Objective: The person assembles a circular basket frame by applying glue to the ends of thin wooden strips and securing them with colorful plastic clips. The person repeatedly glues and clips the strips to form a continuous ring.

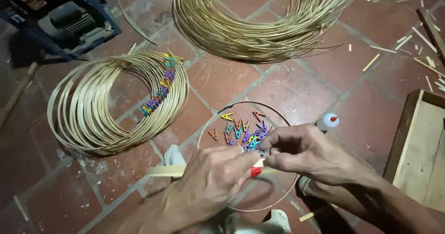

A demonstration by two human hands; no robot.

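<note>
Grip: left hand (pixel 211 180) and right hand (pixel 308 153) meet at the lower middle of the view, fingers of both pressed together on a flat, pale bamboo strip (pixel 169 170). The strip runs level between them; its free end sticks out to the left of the left hand. A small red clip (pixel 256 171) sits on the strip right at the pinch, between the two hands. Whether either hand touches the clip cannot be told.

Under and around the grip: one thin bamboo hoop (pixel 218 118) lying flat on the red brick floor (pixel 296 92), circling the hands. Inside it, just above the fingers, a loose heap of small clips (pixel 245 132) in orange, yellow, green, blue and purple.

Just right of the right hand: a small white squeeze bottle (pixel 327 121) with a red tip, lying tilted on the floor. No label can be made out.

Far right: corner of a bare wooden box (pixel 419 146).

Upper left of the grip, well apart: a stack of finished bamboo hoops (pixel 88 104), with a row of coloured clips (pixel 160 88) pinned along its right side.

Above the grip, at the top edge: a large coil of loose bamboo strips (pixel 259 16).

Top left corner: a blue-framed machine (pixel 69 20).

Top right: scattered short bamboo offcuts (pixel 408 34) on the bricks.
</note>
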